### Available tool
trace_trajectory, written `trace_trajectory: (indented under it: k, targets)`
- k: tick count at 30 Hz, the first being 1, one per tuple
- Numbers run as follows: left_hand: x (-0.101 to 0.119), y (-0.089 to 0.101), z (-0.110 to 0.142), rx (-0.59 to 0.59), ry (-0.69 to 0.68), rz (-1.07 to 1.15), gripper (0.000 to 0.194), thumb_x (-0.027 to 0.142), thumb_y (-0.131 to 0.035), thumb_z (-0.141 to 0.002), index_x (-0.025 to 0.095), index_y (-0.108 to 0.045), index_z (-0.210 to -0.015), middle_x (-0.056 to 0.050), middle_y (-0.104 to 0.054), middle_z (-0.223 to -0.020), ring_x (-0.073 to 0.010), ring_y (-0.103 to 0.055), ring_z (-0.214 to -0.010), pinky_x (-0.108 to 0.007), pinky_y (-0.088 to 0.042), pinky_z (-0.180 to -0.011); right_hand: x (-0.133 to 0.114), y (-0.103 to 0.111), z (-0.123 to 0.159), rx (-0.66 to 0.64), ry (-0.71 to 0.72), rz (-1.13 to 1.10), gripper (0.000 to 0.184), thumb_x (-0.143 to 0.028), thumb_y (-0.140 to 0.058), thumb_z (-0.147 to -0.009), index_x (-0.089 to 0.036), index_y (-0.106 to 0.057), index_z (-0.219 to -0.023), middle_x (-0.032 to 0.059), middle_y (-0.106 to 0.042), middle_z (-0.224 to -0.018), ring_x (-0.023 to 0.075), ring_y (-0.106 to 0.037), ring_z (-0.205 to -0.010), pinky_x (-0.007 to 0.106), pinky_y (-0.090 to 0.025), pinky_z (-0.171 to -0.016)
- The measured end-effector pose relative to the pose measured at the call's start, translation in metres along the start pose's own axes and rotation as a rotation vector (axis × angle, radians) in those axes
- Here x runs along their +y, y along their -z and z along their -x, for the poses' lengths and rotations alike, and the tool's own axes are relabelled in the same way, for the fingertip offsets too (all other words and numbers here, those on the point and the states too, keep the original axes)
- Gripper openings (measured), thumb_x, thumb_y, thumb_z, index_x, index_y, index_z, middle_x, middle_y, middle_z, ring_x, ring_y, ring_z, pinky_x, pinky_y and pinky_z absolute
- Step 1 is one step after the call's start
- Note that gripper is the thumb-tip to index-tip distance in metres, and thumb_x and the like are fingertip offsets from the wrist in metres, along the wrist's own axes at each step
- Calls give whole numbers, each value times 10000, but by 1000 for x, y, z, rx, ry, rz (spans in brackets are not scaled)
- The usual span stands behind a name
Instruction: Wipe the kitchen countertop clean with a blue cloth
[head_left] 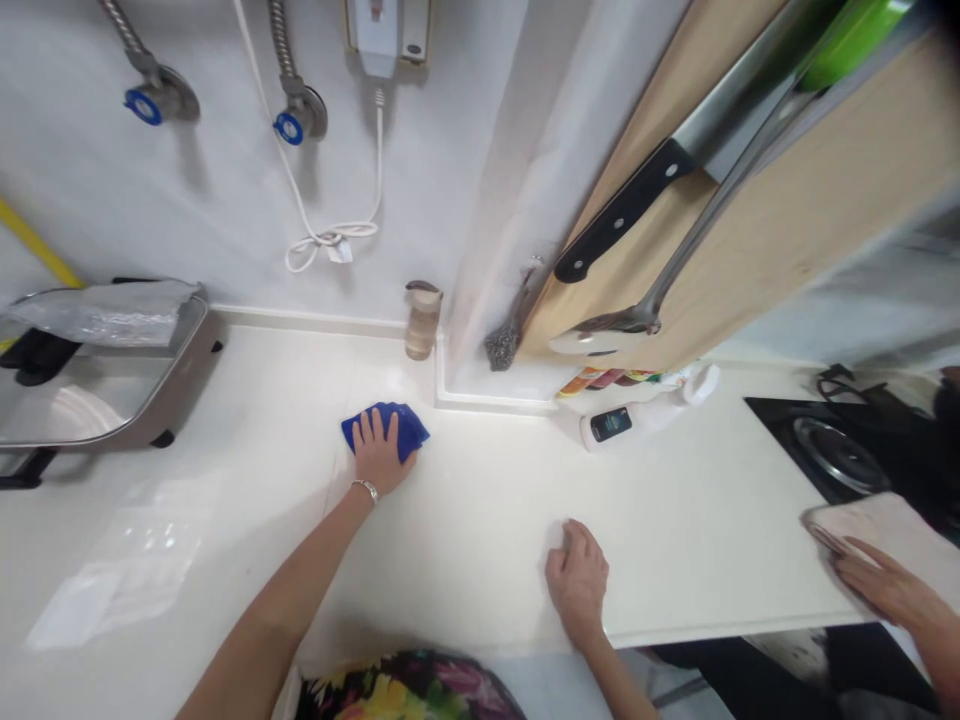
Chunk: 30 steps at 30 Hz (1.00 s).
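Open left hand [381, 460] presses crumpled blue cloth [409, 428], likely wiping; sliding needs flat pressure. Right of cloth, right hand [581, 582] curls, grip unclear.

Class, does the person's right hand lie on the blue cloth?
No, the blue cloth lies under the left hand, while the right hand is well away from it.
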<state>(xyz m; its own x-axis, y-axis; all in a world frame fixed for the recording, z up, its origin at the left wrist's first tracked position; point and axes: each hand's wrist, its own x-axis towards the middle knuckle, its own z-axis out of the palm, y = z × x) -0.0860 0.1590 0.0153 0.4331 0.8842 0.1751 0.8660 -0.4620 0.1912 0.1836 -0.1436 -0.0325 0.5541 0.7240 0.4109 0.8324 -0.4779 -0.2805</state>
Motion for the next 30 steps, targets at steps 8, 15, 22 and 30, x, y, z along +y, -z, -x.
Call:
trace_trajectory:
  k: [8, 15, 22, 30]
  targets:
    - [17, -17, -79, -58, -52, 26, 809, 521, -552, -865, 126, -351, -1542, -239, -237, -1620, -488, -156, -1488, -632, -88, -1192, 1, 2, 0, -37, -13, -19, 459, -232, -399, -847, -159, -518, -1284, 177, -589, -1287, 324, -528, -1195, 491, -422, -963]
    - [15, -25, -124, -102, -72, 56, 788, 505, -535, -873, 153, -341, -1551, -185, -206, -1646, -441, -125, -1508, -603, -60, -1203, 1, 2, -2, -41, -27, -28, 430, -250, -406, -858, -177, -534, -1262, 167, -591, -1294, 331, -541, -1182, 499, -429, -963]
    - [6, -26, -145, -77, -97, 66, 762, 506, -549, -858, 193, -386, -1533, -163, -254, -1636, -408, -173, -1507, -563, -91, -1214, 5, -5, -3, 17, 11, -40, 391, -222, -412, -859, -176, -541, -1225, 169, -614, -1242, 332, -564, -1155, 495, -457, -936]
    - [-3, -20, -101, -96, -185, 52, 781, 510, -578, -833, 237, -380, -1537, -127, -262, -1640, -391, -179, -1513, -556, -106, -1231, 11, -10, -3, 39, 46, -46, 392, -245, -410, -855, -147, -548, -1209, 168, -616, -1231, 310, -555, -1142, 468, -449, -939]
